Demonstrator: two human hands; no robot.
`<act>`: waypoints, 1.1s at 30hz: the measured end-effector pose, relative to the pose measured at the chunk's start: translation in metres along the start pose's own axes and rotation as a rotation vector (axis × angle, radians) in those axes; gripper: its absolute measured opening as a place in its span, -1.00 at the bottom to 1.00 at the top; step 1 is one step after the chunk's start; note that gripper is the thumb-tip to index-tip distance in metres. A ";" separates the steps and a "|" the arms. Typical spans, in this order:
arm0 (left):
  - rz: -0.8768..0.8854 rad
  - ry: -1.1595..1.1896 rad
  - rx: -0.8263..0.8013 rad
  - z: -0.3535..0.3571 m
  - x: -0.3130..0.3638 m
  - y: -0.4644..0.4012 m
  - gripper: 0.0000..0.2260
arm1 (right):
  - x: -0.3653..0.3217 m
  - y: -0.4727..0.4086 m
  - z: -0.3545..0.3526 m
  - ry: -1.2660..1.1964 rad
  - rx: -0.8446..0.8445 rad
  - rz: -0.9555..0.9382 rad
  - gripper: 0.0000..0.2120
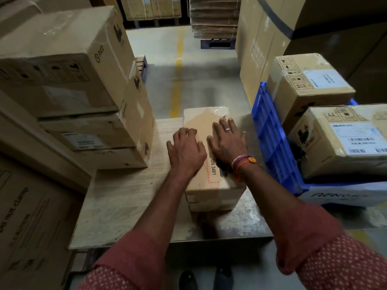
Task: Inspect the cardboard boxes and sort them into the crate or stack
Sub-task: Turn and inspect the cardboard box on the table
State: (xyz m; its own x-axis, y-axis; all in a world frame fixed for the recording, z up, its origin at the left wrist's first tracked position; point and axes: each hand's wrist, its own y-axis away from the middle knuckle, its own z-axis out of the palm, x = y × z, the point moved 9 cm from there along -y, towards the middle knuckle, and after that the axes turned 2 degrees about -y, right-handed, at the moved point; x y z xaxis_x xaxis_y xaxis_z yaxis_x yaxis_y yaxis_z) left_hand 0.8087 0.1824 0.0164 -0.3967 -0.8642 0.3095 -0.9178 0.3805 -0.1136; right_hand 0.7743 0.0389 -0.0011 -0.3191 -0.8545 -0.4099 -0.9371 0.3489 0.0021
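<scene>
I am seeing my two forearms in rolled red patterned sleeves (326,254) reaching forward over the wooden bench (125,197). My left hand (186,149) and right hand (227,142) are both lying flat, fingers spread, pressing on top of the small cardboard box (211,185) sitting on the bench's right part; neither is gripping it. Just right of it the blue crate (272,139) is holding two labelled boxes (345,141). To the left, the stack (88,105) of larger cartons is rising beside the bench. Beyond, a yellow floor line (177,80) is running away.
</scene>
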 end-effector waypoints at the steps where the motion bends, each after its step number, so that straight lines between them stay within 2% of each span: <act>1: -0.008 -0.006 0.007 -0.002 -0.001 -0.007 -0.56 | -0.001 0.001 -0.002 0.012 0.032 -0.011 -0.50; 3: -0.017 0.017 -0.045 0.005 -0.003 -0.019 -0.50 | -0.003 0.003 -0.010 0.045 0.126 -0.041 -0.59; 5: 0.001 0.088 -0.121 0.018 -0.005 -0.025 -0.45 | -0.004 0.004 -0.011 0.056 0.172 -0.053 -0.60; 7: 0.021 0.158 -0.146 0.026 -0.007 -0.026 -0.44 | -0.002 0.003 -0.004 0.065 0.129 -0.051 -0.48; 9: 0.035 0.134 -0.130 0.027 -0.006 -0.025 -0.43 | 0.000 0.002 0.003 0.091 0.064 -0.050 -0.38; 12: 0.056 0.071 -0.110 0.025 -0.003 -0.026 -0.41 | 0.000 0.001 0.008 0.095 -0.018 -0.050 -0.38; 16: 0.063 0.091 -0.157 0.027 0.000 -0.027 -0.40 | 0.001 -0.001 0.005 0.055 -0.011 -0.029 -0.40; 20: -0.124 0.293 -0.142 0.022 -0.015 -0.015 -0.25 | 0.009 0.003 0.002 -0.089 -0.012 0.064 -0.42; 22: -0.249 0.430 -0.181 0.025 -0.027 -0.010 -0.19 | 0.018 0.004 0.000 -0.309 -0.008 0.136 -0.35; 24: -0.282 0.559 -0.181 0.024 -0.034 -0.010 -0.28 | 0.023 0.003 -0.008 -0.605 0.049 0.182 -0.27; 26: -0.293 0.679 -0.147 0.014 -0.036 -0.010 -0.33 | 0.025 0.005 -0.027 -0.726 0.189 0.185 -0.29; 30: -0.208 0.859 -0.101 -0.023 -0.026 -0.013 -0.28 | 0.016 0.008 -0.077 -0.729 0.443 0.133 -0.32; 33: -0.042 0.892 -0.022 -0.051 -0.017 -0.013 -0.20 | 0.004 0.006 -0.110 -0.674 0.506 0.053 -0.35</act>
State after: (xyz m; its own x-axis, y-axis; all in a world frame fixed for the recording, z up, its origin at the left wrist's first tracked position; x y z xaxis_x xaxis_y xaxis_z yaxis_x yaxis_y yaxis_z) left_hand 0.8289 0.2091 0.0612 -0.1918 -0.3037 0.9333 -0.9268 0.3689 -0.0704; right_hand 0.7521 -0.0044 0.0980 -0.0575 -0.4755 -0.8778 -0.6958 0.6496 -0.3064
